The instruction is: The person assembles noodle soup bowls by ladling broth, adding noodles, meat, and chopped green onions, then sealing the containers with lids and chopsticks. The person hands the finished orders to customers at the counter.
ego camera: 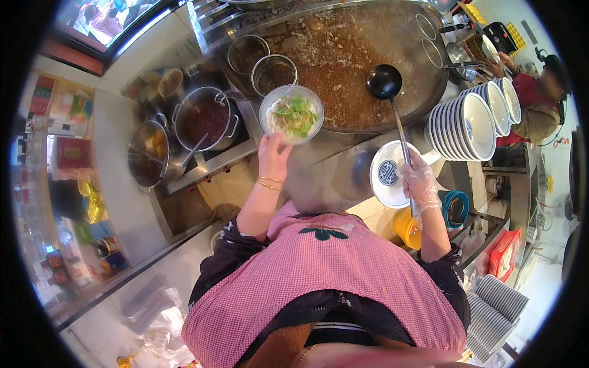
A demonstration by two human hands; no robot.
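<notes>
My left hand, bare with gold bangles at the wrist, holds the near rim of a translucent plastic bowl. White noodles topped with chopped green herbs fill it. The bowl sits at the near left edge of a large pan of brown broth. In a clear plastic glove, my right hand grips the metal handle of a black ladle, whose head is over the broth. Right beside that hand is a white bowl with a blue medallion; I cannot tell whether the hand also holds it.
Two noodle strainers hang at the pan's left, two more strainers at its right. Pots of dark red liquid and divided broth stand left. Stacked bowls are at right, near another person. Below are yellow and blue buckets.
</notes>
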